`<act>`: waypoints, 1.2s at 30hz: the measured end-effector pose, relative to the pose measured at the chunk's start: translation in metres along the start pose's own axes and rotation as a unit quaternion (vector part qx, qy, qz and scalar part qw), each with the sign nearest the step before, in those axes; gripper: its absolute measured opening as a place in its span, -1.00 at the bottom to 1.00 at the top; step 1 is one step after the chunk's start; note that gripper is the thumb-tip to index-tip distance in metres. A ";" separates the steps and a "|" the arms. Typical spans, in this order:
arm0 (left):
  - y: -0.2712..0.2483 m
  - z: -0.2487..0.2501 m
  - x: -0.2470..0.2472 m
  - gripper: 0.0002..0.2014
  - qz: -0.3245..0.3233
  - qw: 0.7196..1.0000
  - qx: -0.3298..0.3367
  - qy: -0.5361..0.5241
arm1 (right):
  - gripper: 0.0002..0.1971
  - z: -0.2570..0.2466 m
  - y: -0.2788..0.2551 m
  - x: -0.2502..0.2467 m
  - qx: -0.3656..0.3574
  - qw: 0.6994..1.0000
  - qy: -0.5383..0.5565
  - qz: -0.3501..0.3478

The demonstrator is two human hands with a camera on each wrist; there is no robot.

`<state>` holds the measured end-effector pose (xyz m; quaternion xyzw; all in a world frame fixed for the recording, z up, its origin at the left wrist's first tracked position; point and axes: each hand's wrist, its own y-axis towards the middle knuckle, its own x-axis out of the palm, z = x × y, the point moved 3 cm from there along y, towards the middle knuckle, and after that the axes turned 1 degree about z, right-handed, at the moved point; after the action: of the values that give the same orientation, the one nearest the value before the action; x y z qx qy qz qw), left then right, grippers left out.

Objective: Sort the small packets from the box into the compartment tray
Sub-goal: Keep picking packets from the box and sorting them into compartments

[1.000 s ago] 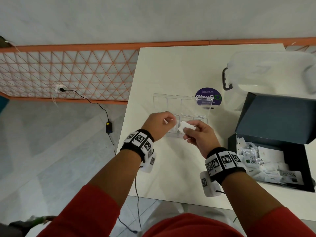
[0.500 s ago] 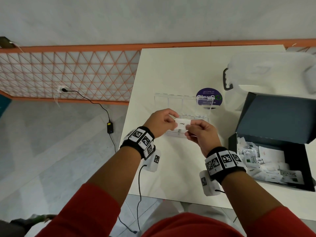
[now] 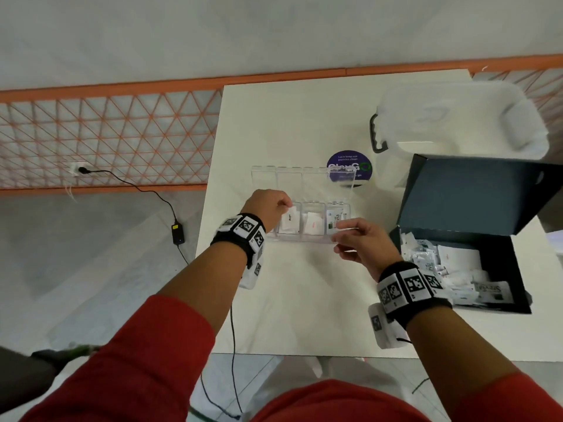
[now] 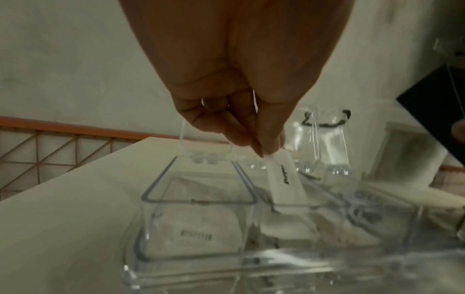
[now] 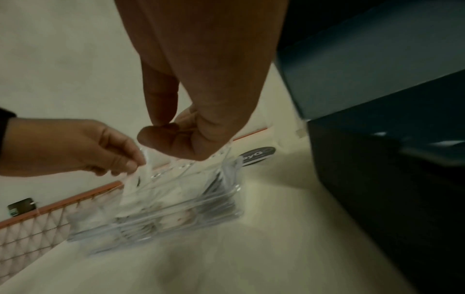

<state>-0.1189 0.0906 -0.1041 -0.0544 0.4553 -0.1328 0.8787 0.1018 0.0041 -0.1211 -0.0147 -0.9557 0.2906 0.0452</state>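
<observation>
A clear compartment tray (image 3: 304, 240) lies mid-table with its lids open behind it. My left hand (image 3: 288, 205) pinches the top edge of a white packet (image 3: 288, 223) with black print, whose lower end stands in the second compartment from the left. In the left wrist view the packet (image 4: 284, 179) leans into the tray (image 4: 198, 201); the neighbouring cell holds a barcoded packet (image 4: 196, 228). My right hand (image 3: 341, 239) hovers by the tray's front right corner, fingers loosely curled and empty. The dark box (image 3: 502, 263) of packets (image 3: 451, 269) stands open on the right.
A translucent lidded bin (image 3: 457, 117) with a black handle stands at the back right. A round purple sticker (image 3: 348, 166) lies behind the tray. The table's left edge drops to the floor, where a black cable and adapter (image 3: 178, 234) lie before an orange lattice fence.
Both hands held the packet over the tray; the right hand has let go and drawn back to the right. The left hand alone has lowered the packet into a compartment.
</observation>
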 end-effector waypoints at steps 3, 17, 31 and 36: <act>0.006 0.003 0.012 -0.82 -0.043 0.995 0.021 0.083 | -0.82 -0.003 -0.002 -0.029 -0.007 0.999 0.019 0.040; 0.001 0.020 0.028 -0.81 -0.004 0.985 0.095 0.141 | -0.83 -0.017 -0.028 -0.143 -0.016 0.990 0.048 0.129; -0.046 0.148 0.142 -0.24 -0.144 0.921 0.304 0.197 | -0.90 -0.003 -0.008 -0.221 0.122 0.972 -0.159 0.126; -0.051 0.147 0.173 -0.17 -0.166 0.941 0.240 0.171 | -0.77 -0.005 0.003 -0.228 0.149 0.883 -0.443 0.040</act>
<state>0.0864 -0.0107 -0.1438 0.1063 0.5382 -0.3896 0.7397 0.3295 -0.0030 -0.1369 0.0839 -0.8203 0.4073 -0.3926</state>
